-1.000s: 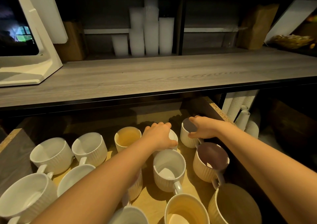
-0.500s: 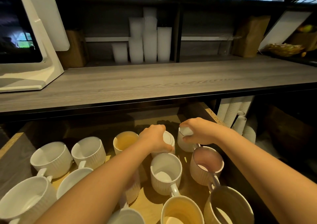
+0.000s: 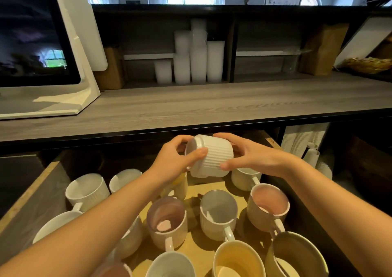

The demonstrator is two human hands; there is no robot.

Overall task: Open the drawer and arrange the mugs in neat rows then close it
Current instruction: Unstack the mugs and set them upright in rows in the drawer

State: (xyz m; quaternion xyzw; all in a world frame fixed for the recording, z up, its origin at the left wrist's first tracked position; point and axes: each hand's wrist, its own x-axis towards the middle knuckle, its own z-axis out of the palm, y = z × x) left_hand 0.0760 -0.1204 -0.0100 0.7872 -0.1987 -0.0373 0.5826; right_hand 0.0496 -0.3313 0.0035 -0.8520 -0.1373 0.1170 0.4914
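Mugs (image 3: 218, 213) are crowding the open drawer (image 3: 212, 188) below both hands; one ribbed mug (image 3: 210, 155) is hanging tilted between left hand (image 3: 176, 160) and right hand (image 3: 252, 155), both gripping it. Slipping, it risks chipping the mugs underneath.

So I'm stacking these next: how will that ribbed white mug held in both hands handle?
The ribbed white mug looks like stiff glazed ceramic, so probably fragile if knocked. Its ridges likely help grip. Both the left hand and right hand hold it, tipped sideways.
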